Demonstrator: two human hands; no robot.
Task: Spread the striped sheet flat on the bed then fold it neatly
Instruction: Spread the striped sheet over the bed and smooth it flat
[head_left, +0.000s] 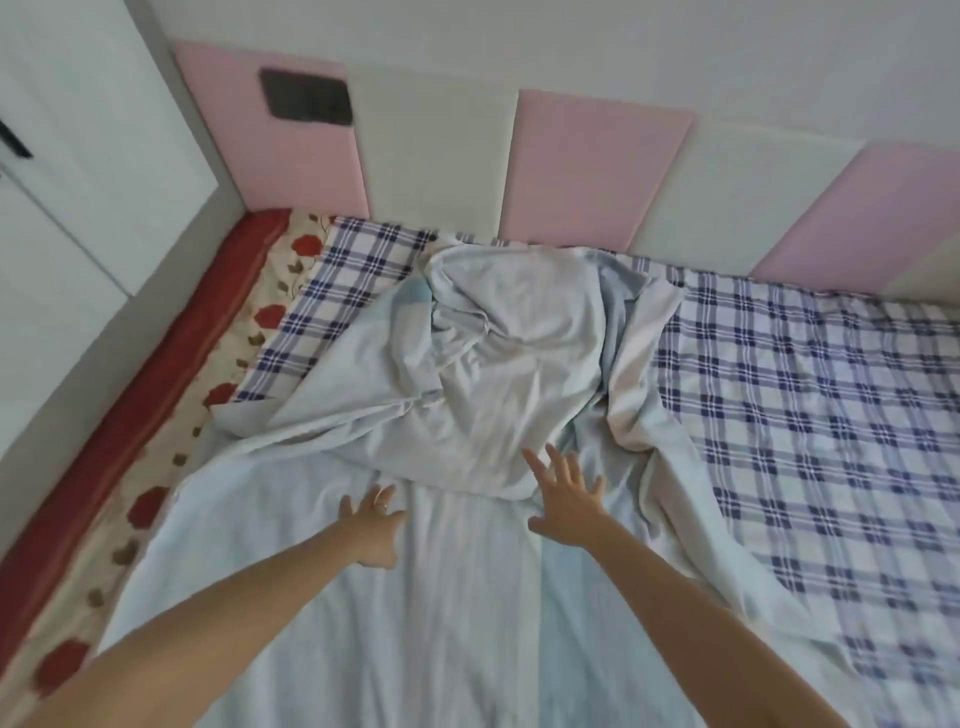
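Surface: bed (130, 395), its red side edge running from 11 o'clock down to 8 o'clock. Just inside that edge a floral underlay (260, 322) shows as a strip, cream with red flowers. Over it lies a blue-and-white plaid cover (805, 426), bare from 1 to 4 o'clock, with a smaller patch at 11 o'clock. On the plaid cover lies the striped sheet (467, 623), pale blue, from centre to 6 o'clock. Near half fairly flat, long creases running toward 12 o'clock. Far half bunched in a heap at 12 o'clock. Left edge overlaps the floral strip at 8 o'clock. Right edge rumpled at 3 o'clock, slanting down to 5 o'clock.
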